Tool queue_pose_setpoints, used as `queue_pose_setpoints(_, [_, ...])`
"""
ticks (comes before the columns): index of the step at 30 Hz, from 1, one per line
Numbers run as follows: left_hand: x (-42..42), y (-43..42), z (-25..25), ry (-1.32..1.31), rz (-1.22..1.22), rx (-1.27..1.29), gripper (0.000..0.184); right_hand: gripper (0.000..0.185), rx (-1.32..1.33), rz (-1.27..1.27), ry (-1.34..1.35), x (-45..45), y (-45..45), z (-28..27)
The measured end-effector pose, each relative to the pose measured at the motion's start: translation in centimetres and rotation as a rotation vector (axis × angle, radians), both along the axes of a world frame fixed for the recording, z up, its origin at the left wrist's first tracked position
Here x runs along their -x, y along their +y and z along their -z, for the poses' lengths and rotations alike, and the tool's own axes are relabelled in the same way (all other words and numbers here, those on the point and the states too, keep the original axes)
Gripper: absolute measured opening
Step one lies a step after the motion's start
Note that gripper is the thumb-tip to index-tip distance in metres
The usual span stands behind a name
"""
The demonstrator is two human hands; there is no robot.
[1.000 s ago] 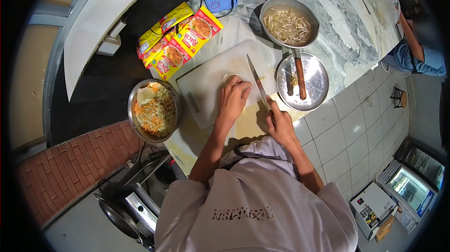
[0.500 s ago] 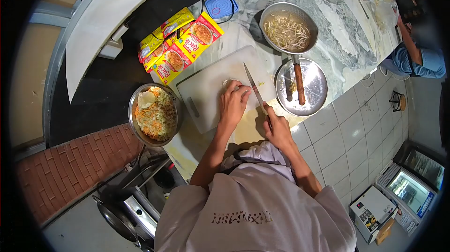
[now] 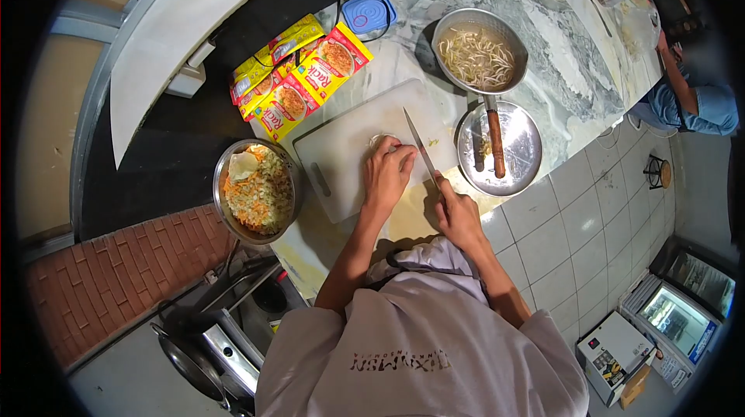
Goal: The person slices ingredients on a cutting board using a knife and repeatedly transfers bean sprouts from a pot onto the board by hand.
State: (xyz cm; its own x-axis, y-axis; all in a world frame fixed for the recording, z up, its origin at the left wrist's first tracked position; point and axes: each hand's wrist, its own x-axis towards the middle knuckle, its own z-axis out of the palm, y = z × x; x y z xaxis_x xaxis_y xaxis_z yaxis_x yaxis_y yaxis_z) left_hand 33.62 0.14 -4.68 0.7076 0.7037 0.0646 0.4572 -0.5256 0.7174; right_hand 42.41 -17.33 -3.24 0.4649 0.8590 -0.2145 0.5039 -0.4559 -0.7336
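A white cutting board lies on the marble counter. My left hand rests on it with curled fingers pressed on something small, mostly hidden; a few pale shreds show at the fingertips. My right hand is closed round the handle of a knife, its blade over the board and pointing away from me, just right of my left fingertips. Small bits lie right of the blade. Beyond, a pot holds bean sprouts in liquid, its wooden handle over a metal plate.
A metal bowl of chopped vegetables stands left of the board. Yellow and red packets and a blue device lie behind. Another person's arm shows far right. A stove and pan are lower left.
The whole counter has shifted slightly lower in view. The knife has moved a little beside my left fingertips, and both hands keep their holds.
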Motion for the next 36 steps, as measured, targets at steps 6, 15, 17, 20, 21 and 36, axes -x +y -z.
queue_pose_setpoints(6, [0.0, 0.0, -0.3, 0.005, -0.014, -0.011, 0.011, 0.066, 0.001, -0.030, -0.076, 0.1, -0.1, 0.5])
queue_pose_setpoints(15, [0.6, 0.2, -0.1, -0.037, -0.017, -0.095, 0.012, 0.071, 0.033, 0.014, -0.018, -0.6, -0.6, 0.2])
queue_pose_setpoints(17, [1.0, 0.4, -0.1, -0.055, -0.007, -0.032, 0.017, 0.067, 0.009, 0.029, -0.027, -0.8, -0.8, -0.3])
queue_pose_setpoints(20, [1.8, 0.7, -0.1, -0.093, -0.028, -0.023, 0.020, 0.060, 0.034, 0.032, -0.021, -1.1, -0.5, -1.4])
queue_pose_setpoints(21, [2.0, 0.9, 0.0, -0.097, -0.040, -0.027, 0.020, 0.059, 0.010, 0.045, -0.025, -1.1, -0.4, -1.4])
queue_pose_setpoints(36, [1.3, 1.6, 0.0, -0.129, 0.103, -0.068, 0.019, 0.061, 0.035, 0.163, 0.157, -0.7, -0.4, -2.4])
